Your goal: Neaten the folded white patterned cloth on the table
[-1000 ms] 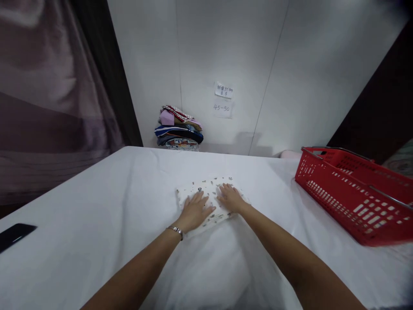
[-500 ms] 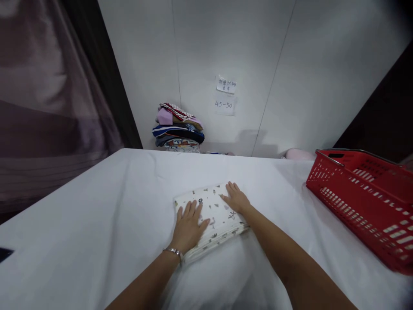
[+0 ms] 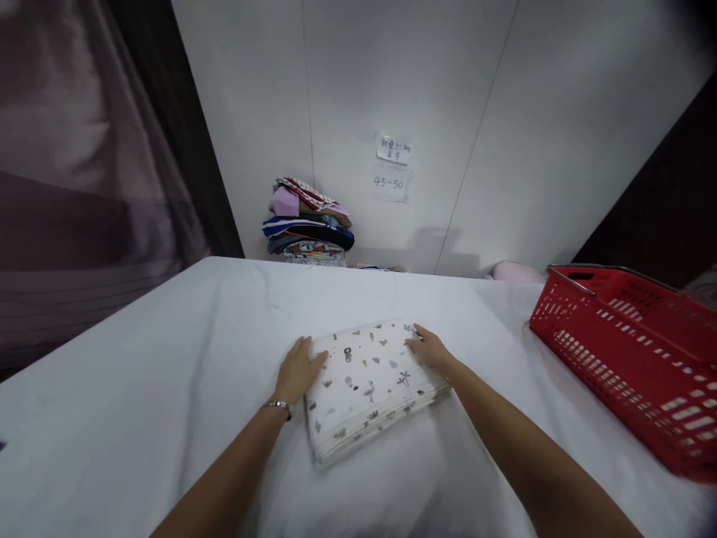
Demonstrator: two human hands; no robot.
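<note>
A folded white cloth printed with small plants, flamingos and other figures lies on the white-covered table, its layered edge facing me. My left hand is at its upper left side, the thumb over the edge and the fingers along the side. At the upper right corner, my right hand has its thumb on top and its fingers around the edge. Both hands hold the cloth from its sides; the undersides of the fingers are hidden.
To the right stands a red plastic basket with a metal handle. Behind the table's far edge is a stack of folded fabrics against the wall. A pinkish rounded thing shows behind the far edge. A curtain hangs at left.
My left hand has slid left off the cloth's top to its side. My right hand has shifted right to the corner. The cloth sits slightly further right, more of its print showing.
</note>
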